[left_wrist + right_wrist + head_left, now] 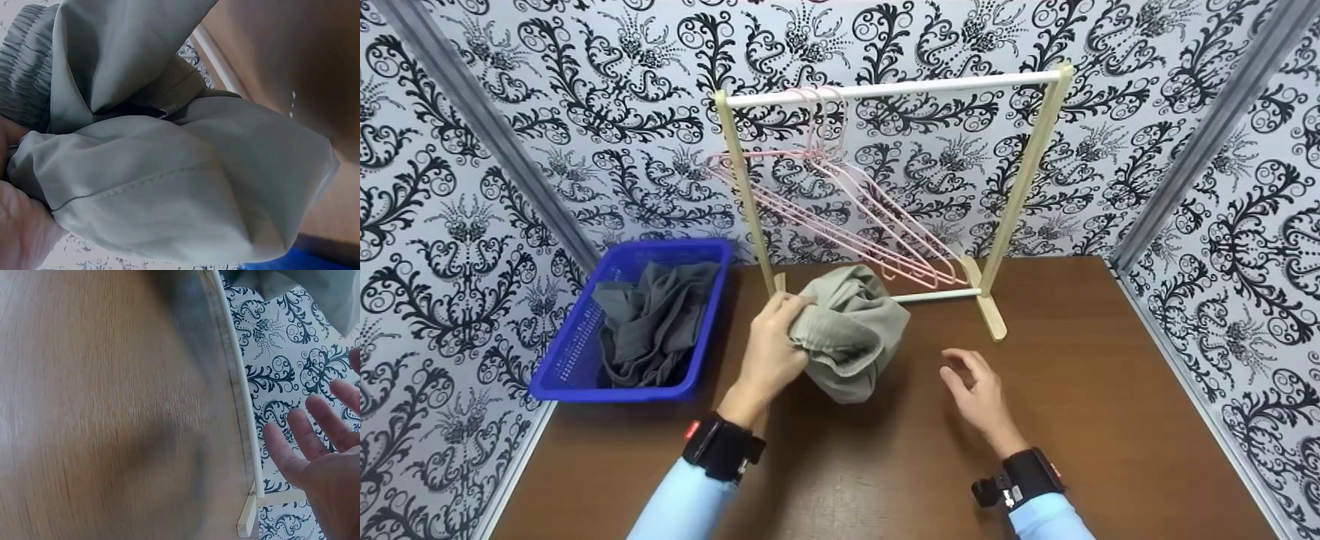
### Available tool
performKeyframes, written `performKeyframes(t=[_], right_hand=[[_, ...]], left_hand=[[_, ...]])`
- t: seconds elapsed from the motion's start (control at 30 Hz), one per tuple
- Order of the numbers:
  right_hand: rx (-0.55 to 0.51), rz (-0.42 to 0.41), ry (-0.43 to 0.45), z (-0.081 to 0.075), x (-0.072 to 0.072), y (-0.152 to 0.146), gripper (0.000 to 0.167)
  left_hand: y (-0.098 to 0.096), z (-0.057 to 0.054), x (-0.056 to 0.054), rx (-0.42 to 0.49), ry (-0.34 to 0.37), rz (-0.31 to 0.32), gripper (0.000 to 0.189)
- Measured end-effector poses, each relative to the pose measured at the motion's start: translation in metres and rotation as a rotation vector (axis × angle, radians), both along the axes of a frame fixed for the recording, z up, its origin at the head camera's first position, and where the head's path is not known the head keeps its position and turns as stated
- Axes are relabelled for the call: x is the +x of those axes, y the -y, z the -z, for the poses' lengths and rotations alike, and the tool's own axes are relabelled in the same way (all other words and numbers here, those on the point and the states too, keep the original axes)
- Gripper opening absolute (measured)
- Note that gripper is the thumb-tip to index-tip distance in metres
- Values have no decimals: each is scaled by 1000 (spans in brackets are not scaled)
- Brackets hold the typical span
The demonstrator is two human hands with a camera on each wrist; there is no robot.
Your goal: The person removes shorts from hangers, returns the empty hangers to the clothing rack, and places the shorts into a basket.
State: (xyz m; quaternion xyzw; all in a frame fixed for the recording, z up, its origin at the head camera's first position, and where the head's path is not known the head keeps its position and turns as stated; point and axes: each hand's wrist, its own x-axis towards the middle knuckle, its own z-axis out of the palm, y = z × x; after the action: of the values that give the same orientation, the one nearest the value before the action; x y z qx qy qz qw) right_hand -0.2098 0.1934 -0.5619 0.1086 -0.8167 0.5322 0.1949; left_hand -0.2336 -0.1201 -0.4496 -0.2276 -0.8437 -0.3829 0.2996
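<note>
My left hand (771, 352) grips a bunched grey-green garment (851, 334) by its upper left part, over the table in front of the rack. In the left wrist view the garment (146, 185) fills most of the picture; a gathered elastic band and a stitched seam show on it, and the hand (22, 225) is at the left edge. Its folds hide my left fingertips. To the right of the garment, apart from it, my right hand (979, 394) holds nothing. The right wrist view shows that hand (326, 444) with spread, loosely bent fingers.
A small rack (900, 88) with a white bar and pale wooden posts stands at the back wall. Several pink hangers (877, 210) hang near its left end. At the left, a blue basket (611, 394) holds dark grey clothing (656, 322). The brown table (1072, 360) extends to the right.
</note>
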Motion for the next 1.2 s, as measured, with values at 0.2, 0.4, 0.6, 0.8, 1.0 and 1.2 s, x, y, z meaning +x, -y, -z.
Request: performKeyframes(t=[0.2, 0.4, 0.6, 0.8, 1.0, 1.2], right_hand=[[17, -8, -40, -24, 9, 7, 24], [18, -35, -67, -38, 13, 8, 24], [33, -36, -74, -45, 11, 8, 24], [47, -39, -72, -41, 4, 9, 23], [89, -33, -69, -20, -11, 4, 26], [86, -65, -65, -19, -17, -1, 27]], left_hand=[[12, -9, -2, 15, -34, -24, 60], [26, -16, -3, 32, -47, -47, 64], [40, -21, -5, 55, -91, -66, 61], [54, -26, -5, 89, -110, -83, 59], [71, -31, -5, 90, -124, -119, 55], [89, -38, -6, 109, -125, -167, 57]])
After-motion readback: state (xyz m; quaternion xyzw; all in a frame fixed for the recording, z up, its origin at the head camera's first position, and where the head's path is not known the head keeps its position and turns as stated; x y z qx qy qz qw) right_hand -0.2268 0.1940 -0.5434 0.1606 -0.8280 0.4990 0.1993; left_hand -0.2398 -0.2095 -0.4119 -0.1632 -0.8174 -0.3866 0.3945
